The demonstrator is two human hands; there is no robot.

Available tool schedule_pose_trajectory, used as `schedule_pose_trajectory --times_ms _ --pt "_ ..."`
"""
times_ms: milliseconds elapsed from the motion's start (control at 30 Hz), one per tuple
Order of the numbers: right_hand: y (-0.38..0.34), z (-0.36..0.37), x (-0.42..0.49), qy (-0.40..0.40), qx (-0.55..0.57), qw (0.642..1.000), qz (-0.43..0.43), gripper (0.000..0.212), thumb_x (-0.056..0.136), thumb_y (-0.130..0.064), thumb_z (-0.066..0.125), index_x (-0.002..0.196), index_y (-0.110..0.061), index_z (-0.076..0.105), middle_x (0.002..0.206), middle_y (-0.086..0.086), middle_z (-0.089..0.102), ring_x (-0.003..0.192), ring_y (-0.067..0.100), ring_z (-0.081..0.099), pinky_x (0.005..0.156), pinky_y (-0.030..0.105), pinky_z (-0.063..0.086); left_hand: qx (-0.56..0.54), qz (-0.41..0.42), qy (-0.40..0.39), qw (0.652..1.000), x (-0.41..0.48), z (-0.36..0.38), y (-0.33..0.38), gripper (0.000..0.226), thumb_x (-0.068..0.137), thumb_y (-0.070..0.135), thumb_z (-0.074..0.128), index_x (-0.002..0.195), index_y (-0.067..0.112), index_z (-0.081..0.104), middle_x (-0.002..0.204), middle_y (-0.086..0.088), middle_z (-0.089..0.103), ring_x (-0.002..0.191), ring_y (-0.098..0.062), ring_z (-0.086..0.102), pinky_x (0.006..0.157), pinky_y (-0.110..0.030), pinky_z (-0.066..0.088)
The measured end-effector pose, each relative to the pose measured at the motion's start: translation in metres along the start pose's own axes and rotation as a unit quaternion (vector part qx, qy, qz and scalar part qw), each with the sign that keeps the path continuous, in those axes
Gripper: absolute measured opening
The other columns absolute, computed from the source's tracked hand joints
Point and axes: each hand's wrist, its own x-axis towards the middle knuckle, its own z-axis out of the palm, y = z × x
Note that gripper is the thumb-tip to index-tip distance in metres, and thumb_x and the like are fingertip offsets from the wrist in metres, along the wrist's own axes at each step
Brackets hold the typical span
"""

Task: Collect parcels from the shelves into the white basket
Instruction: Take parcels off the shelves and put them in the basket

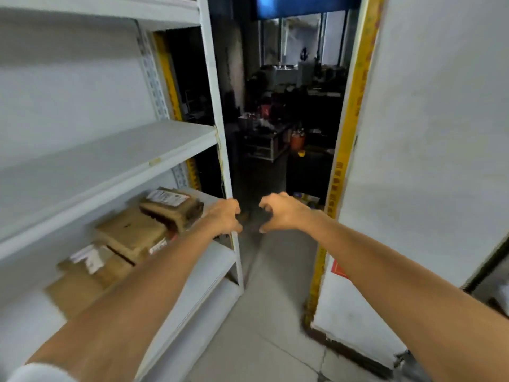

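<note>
Several brown parcels lie on a lower shelf point(212, 257) of the white rack at left. A padded one with a white label point(172, 206) sits furthest back, a flat cardboard box point(132, 232) lies in front of it, and a labelled box point(93, 264) is nearer still. My left hand point(224, 216) reaches out in front of the rack's corner post point(217, 106), just right of the padded parcel, fingers loosely curled and holding nothing. My right hand point(281, 212) hovers beside it over the aisle, fingers loosely curled and empty. No white basket is in view.
The upper shelf point(110, 161) carries nothing. A white panel with a yellow edge strip point(349, 119) walls the right side. Between rack and panel a narrow grey tiled aisle point(264, 312) leads into a dark, cluttered room.
</note>
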Motion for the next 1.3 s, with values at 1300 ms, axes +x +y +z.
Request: schedule_pose_trajectory --times_ms 1300 --pt "-0.262 0.214 0.125 -0.205 -0.009 0.943 -0.262 0.051 0.086 -0.019 0.069 0.130 -0.008 0.047 0.142 0.016 0.040 0.132 0.033 0.040 0.108 0.040 0.035 -0.126 -0.391 0.006 0.912 -0.151 0.065 -0.309 0.064 0.081 0.037 0.073 0.136 0.018 0.046 0.127 -0.007 0.059 0.109 -0.024 0.059 0.085 -0.031 0.049"
